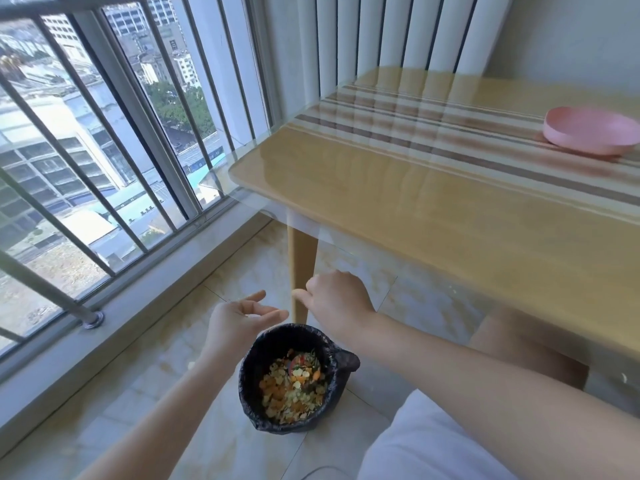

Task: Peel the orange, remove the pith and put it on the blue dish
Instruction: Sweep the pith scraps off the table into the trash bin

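My left hand (242,315) hovers palm up above a small bin (341,362) on the floor, with its fingers relaxed and spread. My right hand (334,296) is just to its right, above the bin's far rim. Its back faces me and its fingers curl under, out of sight. The bin has a black bag as a liner and holds several orange and pale peel scraps (294,389). Neither an orange nor a blue dish is in view.
A pink dish (592,131) stands at the far right of a wooden table (433,188) under a glass sheet. One table leg (301,268) stands just behind my hands. A barred window (104,150) runs along the left. My lap in pale cloth (433,445) is at the lower right.
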Demonstrator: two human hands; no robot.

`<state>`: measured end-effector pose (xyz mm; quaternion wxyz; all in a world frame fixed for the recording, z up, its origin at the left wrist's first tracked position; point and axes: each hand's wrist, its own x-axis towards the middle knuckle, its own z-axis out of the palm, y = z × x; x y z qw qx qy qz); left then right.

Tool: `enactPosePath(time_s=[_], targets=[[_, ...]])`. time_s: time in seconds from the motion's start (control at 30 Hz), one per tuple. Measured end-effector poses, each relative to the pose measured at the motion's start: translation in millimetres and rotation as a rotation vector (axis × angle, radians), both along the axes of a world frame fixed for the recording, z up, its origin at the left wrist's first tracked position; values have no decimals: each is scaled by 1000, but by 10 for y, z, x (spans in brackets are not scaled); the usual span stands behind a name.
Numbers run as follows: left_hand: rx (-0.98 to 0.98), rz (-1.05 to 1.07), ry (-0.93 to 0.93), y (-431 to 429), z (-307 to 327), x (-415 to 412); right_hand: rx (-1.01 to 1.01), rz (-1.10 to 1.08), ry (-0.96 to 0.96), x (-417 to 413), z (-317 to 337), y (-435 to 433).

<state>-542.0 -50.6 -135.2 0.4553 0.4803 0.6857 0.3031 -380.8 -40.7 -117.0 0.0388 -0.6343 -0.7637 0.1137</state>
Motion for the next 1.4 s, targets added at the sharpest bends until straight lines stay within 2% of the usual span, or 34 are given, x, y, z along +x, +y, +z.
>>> enactPosePath(time_s=[0.17, 0.23, 0.37, 0.47, 0.63, 0.73, 0.9, 0.97, 1.03, 1.1, 1.17, 1.23, 1.33, 1.4], targets=[[-6, -64, 38, 8, 68, 89, -150, 26, 22, 66, 78, -78], [2, -79, 17, -16, 134, 111, -108, 42, 23, 98, 158, -147], [43, -247, -176, -204, 305, 311, 58, 36, 37, 208, 394, -289], [189, -260, -323, -373, 514, 557, 157, 8, 193, 397, 691, -514], [543, -396, -383, -511, 844, 945, 274, -32, 412, 1025, 1136, -892], [608, -560, -286, -525, 901, 1254, 292, -215, 377, 1636, 1270, -1009], [673, -842, 88, -623, 943, 1861, 208, -530, 251, 2673, 1231, -1378], [709, -944, 88, -704, 982, 2056, 206, -578, 240, 2919, 1169, -1588], [580, -986, -118, -794, 996, 2200, 196, -569, 195, 3054, 1094, -1791], [320, -929, -350, -857, 984, 2277, 156, -548, 110, 3125, 1000, -1962], [66, -874, -477, -918, 954, 2307, 103, -528, 26, 3167, 897, -2091], [-92, -839, -532, -955, 905, 2314, 48, -511, 1, 3188, 823, -2187], [-137, -762, -569, -925, 862, 2338, 43, -532, 42, 3233, 793, -2281], [-117, -740, -578, -891, 893, 2315, 104, -635, 22, 3275, 797, -2348]])
